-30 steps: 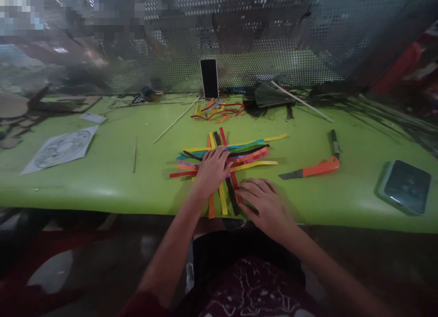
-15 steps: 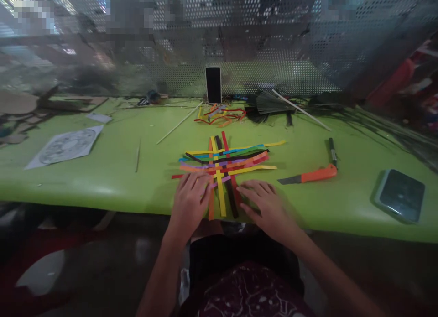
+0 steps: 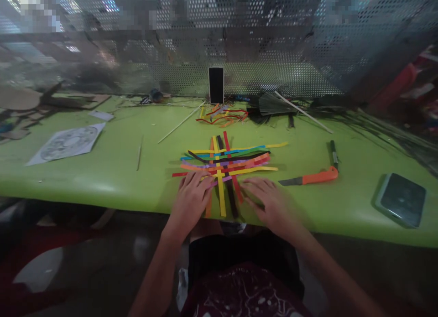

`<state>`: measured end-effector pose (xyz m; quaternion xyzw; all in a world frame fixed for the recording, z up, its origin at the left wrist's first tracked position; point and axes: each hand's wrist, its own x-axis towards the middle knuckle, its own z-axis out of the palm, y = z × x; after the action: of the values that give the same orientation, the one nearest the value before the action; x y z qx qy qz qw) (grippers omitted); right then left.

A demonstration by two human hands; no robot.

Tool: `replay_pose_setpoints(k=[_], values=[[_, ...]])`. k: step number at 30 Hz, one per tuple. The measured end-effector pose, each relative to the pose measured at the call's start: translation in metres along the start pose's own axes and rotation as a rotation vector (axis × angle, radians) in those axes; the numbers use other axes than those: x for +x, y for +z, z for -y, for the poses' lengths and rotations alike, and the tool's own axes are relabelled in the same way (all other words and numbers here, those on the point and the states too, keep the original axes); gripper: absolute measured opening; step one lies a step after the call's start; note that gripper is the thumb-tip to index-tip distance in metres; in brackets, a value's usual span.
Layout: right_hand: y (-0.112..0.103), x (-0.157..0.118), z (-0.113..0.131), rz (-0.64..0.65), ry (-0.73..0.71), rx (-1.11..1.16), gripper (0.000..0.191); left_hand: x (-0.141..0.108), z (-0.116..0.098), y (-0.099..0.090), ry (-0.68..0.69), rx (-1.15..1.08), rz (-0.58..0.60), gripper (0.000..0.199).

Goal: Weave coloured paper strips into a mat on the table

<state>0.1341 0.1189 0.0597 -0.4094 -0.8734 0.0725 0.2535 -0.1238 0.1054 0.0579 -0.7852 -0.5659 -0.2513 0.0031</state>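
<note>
Long, thin coloured strips lie woven over and under each other, with a yellow strip (image 3: 222,203), a dark brown strip (image 3: 233,205) and a red strip (image 3: 237,189) running toward me. My left hand (image 3: 193,191) rests at the left lower edge of the weave, its fingertips closed around the end of a light purple strip (image 3: 224,180) and covering part of an orange strip (image 3: 208,210). To the right of the red strip, my right hand (image 3: 263,196) hovers low over the table with thumb and fingers apart, holding nothing.
On the green table (image 3: 137,189), an orange-handled knife (image 3: 320,176) and a marker (image 3: 333,153) lie right of the weave, beyond them a dark boxy case (image 3: 402,198). A phone (image 3: 216,85) stands behind loose strips (image 3: 222,116). A printed sheet (image 3: 68,143) lies left.
My right hand has drawn slightly right, away from the red strip, whose near end now shows. My left hand stays at the purple strip. The view has shifted slightly.
</note>
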Motion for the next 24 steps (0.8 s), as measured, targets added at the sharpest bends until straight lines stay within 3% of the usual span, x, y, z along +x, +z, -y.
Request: replay_pose_setpoints(k=[4,8,13,19,24], values=[[-0.01,0.008,-0.026,-0.14,0.044,-0.182,0.031,0.002,0.007,-0.001,0.056,-0.021,0.032,0.021],[-0.009,0.01,-0.038,-0.167,0.079,-0.337,0.031,0.002,0.01,0.0,0.074,-0.042,0.026,0.026],[-0.001,0.009,-0.036,-0.172,0.061,-0.38,0.029,0.0,0.011,0.003,0.083,-0.064,0.0,0.034],[-0.003,0.008,-0.029,-0.231,0.065,-0.365,0.025,0.0,0.01,0.007,0.083,-0.058,-0.082,0.024],[0.0,0.011,-0.02,-0.176,-0.013,-0.364,0.023,0.0,0.011,0.01,0.08,-0.059,-0.109,0.023]])
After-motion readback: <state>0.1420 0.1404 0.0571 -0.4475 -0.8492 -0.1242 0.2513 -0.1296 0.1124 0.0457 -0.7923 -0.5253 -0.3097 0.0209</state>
